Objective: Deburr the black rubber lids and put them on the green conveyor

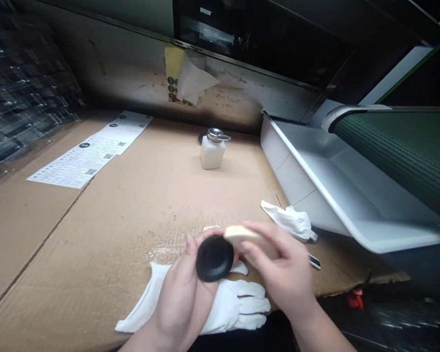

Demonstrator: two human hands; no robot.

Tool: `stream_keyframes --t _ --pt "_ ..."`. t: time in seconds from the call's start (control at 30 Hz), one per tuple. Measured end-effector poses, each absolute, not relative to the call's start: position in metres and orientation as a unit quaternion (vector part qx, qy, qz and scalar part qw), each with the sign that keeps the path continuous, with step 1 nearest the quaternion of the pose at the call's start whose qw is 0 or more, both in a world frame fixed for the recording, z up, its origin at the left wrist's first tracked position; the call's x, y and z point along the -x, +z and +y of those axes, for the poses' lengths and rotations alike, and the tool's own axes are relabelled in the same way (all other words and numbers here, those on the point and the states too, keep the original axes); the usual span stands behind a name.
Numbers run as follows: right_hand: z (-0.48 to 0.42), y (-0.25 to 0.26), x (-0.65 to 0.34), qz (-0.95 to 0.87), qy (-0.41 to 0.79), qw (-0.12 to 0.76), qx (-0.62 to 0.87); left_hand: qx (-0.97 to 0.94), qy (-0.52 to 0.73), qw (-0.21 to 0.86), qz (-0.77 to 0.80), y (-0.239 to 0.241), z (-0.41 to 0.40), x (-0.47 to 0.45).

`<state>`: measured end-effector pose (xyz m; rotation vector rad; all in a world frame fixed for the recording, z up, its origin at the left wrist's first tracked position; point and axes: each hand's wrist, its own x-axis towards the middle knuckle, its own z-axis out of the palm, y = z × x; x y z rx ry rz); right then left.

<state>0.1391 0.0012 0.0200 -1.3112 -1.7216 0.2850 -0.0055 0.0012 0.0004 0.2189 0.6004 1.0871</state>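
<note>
L hand [181,288] w/ smooth blk disc [215,259]

your left hand [181,291]: bare | your right hand [284,266]: bare, somewhat blurred | your forearms [319,325]: bare as far as they show

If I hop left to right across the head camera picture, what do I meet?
Printed papers, black disc in the left hand, cream block in the right hand, crumpled white cloth, small red object.
</note>
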Motion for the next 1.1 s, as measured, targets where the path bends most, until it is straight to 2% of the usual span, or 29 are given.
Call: stream_keyframes --t 0.1,0.27,0.5,0.67,0.77,0.97,1.1 --pt "-0.004 0.019 -0.145 -0.639 0.023 0.491 0.592 -0.08 0.509 0.814 0.269 0.001 0.001 0.006" --pt "-0.013 0.016 -0.123 -0.772 0.021 0.447 0.452 -0.067 0.509 0.815 0.267 0.001 0.001 0.006" --pt "0.005 0.002 -0.088 -0.764 -0.099 0.419 0.481 -0.081 0.518 0.795 0.305 0.003 -0.001 0.003" --pt "0.019 0.028 -0.094 -0.71 0.003 0.476 0.519 -0.09 0.521 0.795 0.298 0.004 -0.001 0.002" --pt "0.011 0.041 -0.114 -0.655 -0.013 0.522 0.546 -0.092 0.513 0.804 0.286 0.002 0.0 0.004" --pt "-0.011 0.022 -0.119 -0.759 -0.012 0.443 0.476 -0.068 0.509 0.811 0.282 0.001 0.0 0.006" --pt "-0.006 0.005 -0.103 -0.781 -0.054 0.413 0.465 -0.073 0.51 0.809 0.283 0.002 0.0 0.006"
